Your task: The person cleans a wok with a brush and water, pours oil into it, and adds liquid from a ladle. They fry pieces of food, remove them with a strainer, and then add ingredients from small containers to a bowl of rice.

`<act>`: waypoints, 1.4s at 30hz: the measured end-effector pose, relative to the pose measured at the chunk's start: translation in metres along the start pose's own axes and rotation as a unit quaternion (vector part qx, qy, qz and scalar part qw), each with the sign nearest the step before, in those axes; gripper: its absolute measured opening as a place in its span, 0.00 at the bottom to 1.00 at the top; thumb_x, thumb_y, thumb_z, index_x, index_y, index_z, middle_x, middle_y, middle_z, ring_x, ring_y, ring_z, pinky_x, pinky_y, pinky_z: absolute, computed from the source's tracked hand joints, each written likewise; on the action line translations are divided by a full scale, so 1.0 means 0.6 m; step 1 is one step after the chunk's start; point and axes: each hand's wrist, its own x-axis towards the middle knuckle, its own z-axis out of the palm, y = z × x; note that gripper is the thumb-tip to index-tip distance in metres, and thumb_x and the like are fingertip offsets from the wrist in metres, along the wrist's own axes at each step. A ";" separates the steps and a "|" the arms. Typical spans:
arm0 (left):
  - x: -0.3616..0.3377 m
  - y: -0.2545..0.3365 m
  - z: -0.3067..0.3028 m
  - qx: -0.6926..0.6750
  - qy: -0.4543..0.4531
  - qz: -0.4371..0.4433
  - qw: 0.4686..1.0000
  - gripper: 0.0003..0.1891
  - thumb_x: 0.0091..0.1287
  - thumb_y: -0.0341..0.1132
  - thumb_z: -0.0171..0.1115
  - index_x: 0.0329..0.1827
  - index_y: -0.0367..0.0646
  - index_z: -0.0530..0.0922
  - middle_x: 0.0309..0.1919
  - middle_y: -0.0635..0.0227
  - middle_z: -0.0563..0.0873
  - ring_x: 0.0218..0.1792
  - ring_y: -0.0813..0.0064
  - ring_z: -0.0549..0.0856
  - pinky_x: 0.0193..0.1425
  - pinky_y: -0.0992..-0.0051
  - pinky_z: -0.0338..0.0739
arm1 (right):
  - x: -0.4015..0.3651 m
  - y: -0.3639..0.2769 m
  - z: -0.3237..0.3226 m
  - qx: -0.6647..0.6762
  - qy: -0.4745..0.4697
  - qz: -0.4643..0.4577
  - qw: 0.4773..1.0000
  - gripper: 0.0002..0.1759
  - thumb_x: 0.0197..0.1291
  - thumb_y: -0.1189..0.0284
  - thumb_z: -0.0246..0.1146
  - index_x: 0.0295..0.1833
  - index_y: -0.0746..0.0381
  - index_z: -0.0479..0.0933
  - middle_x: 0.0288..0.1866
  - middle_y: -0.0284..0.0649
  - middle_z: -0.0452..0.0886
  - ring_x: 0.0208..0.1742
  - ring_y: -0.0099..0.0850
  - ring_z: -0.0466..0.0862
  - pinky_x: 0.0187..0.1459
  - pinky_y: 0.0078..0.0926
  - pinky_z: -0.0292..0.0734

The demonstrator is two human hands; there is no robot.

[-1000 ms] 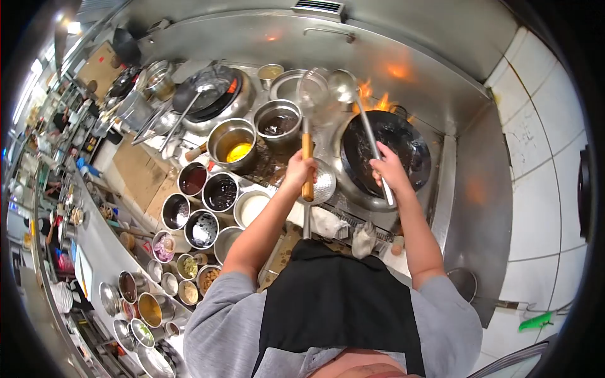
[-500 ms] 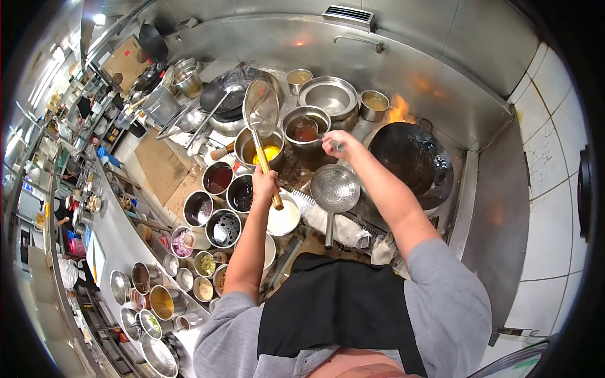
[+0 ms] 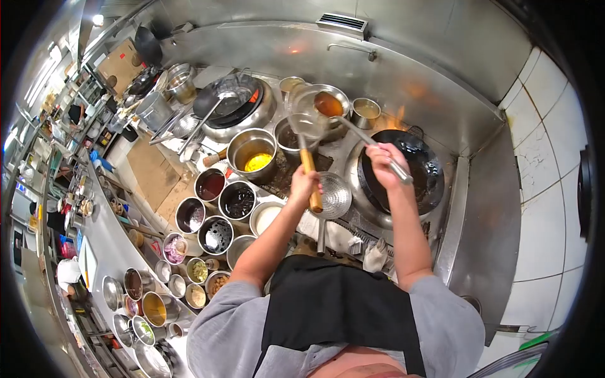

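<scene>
Steel range [image 3: 334, 146] carries a wok [image 3: 419, 183], pots [image 3: 252, 151] and sauce bowls [image 3: 238, 200].

Sauce-filled ladle [image 3: 329, 104] held beside wooden-handled mesh strainer [image 3: 307, 126].

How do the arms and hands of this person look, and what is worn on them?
Both the left hand and the right hand are bare, without gloves. I see no watch or bracelet on the wrists. The forearms are uncovered; short grey sleeves end above the elbows. A black apron covers the front of the body.
</scene>
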 end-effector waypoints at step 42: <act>-0.042 0.070 -0.184 0.137 0.157 0.075 0.975 0.14 0.55 0.23 0.53 0.45 0.39 0.68 0.19 0.66 0.73 0.14 0.73 0.74 0.13 0.72 0.72 | 0.288 0.018 -0.152 -0.665 0.259 0.098 0.694 0.02 0.51 0.81 0.59 0.30 0.68 0.72 0.21 0.41 0.73 0.16 0.27 0.72 0.17 0.25 0.68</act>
